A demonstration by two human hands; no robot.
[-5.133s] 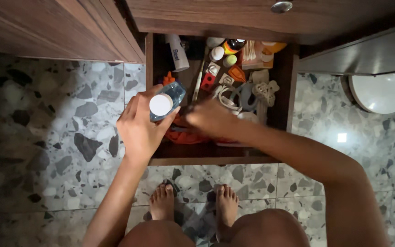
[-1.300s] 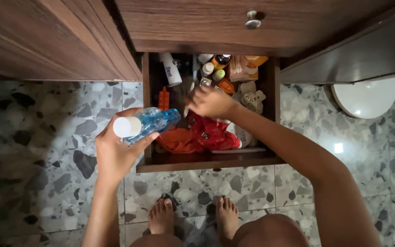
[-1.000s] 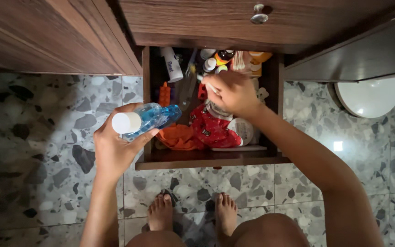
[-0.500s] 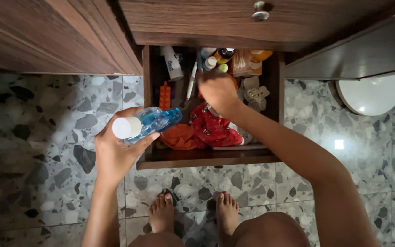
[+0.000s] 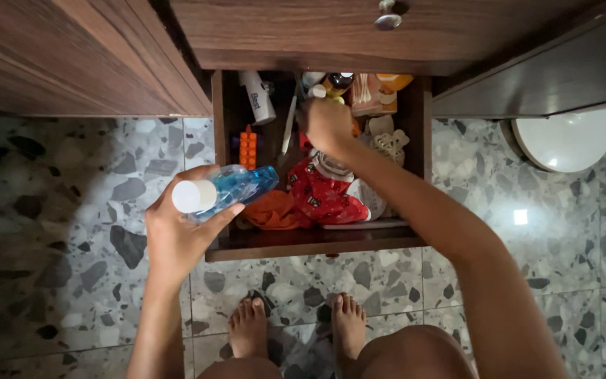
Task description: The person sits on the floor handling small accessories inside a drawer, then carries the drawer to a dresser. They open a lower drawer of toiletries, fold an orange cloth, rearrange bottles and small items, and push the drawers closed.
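Blue bottle (image 5: pixel 229 191) with white cap, tilted, gripped in left hand (image 5: pixel 177 235) at near-left corner of open drawer (image 5: pixel 317 242). Right hand (image 5: pixel 327 126) deep in drawer's far end among small bottles (image 5: pixel 327 84); fingers curled, grasp cannot be told. Red pouch (image 5: pixel 320 196) just nearer.

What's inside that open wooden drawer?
The drawer holds a red pouch, orange cloth, a white tube and small bottles. The right hand covers some; anything beneath the cloth is hidden.
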